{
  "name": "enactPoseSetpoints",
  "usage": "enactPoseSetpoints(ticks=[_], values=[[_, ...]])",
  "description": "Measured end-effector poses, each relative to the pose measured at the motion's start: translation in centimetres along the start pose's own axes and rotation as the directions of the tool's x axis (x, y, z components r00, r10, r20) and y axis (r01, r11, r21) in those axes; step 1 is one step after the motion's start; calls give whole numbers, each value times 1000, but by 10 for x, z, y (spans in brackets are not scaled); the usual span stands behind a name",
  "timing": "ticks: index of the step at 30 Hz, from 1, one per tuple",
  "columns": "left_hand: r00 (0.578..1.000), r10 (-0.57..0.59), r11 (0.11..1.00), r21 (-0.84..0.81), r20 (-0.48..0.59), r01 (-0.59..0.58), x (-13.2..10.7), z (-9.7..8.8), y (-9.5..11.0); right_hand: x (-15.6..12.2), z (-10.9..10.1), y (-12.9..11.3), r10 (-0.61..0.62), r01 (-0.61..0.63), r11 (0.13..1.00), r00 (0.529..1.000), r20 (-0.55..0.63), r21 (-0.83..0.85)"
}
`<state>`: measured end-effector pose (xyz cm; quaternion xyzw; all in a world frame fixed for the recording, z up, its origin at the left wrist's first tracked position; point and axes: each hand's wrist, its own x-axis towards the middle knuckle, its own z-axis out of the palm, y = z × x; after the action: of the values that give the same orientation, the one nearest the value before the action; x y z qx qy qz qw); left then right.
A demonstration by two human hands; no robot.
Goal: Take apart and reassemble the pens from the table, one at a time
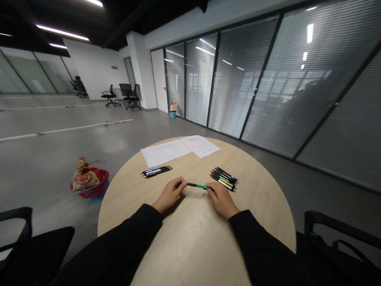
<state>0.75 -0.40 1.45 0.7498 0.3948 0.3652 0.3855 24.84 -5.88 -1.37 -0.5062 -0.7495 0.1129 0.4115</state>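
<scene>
L hand point(169, 194) pinched one end of green/black pen point(198, 186), R hand point(222, 198) gripped the other, well in from table point(190, 250) edges, btwn L pens point(156, 171) & R pens point(225, 178). Step: prob. two-handed pen handling; next move likely needed one grip eased.

The room reaches my remote feed moderately bright. Long white tube lights point(62, 32) glare against the black ceiling point(59, 14) at the upper left. I see bright streaks mirrored in the tall glass partition with grey slatted blinds point(324, 79) at the upper right, and a pale sheen on the smooth grey floor point(114, 145) at the left. The round pale-wood table point(264, 222) is evenly lit, with soft shadow beneath the bare left hand point(172, 194). The black sleeves point(127, 232) lose nearly all detail. Wide-angle distortion slants the partition towards the right edge; print on the white paper sheets point(166, 153) is too soft for me to read.
</scene>
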Motion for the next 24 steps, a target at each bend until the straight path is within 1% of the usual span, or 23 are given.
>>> enactPoseSetpoints(ticks=[3,5,10,13,15,18,20,24], values=[[997,-15,1000,-21,-78,14,3,1,-3,-1,2,-3,19,-19,1000,998,54,-1],[990,-44,997,-71,-132,35,5,3,-5,-3,4,-7,13,-14,1000,996,92,5],[956,-173,962,-248,-236,113,8,6,-6,-6,11,-23,-95,100,995,984,153,-25],[942,-196,947,-303,-274,109,11,8,-2,-8,14,-35,-147,173,979,964,224,-103],[954,-177,943,-320,-240,94,12,10,2,-8,14,-44,-175,222,963,947,270,-155],[981,-135,930,-359,-139,77,11,16,8,-9,14,-56,-203,278,933,932,301,-230],[991,-110,917,-392,-80,70,9,19,13,-9,13,-61,-220,307,915,923,315,-261],[1000,-22,915,-403,-16,14,5,23,23,-8,12,-63,-225,308,893,937,269,-328]])
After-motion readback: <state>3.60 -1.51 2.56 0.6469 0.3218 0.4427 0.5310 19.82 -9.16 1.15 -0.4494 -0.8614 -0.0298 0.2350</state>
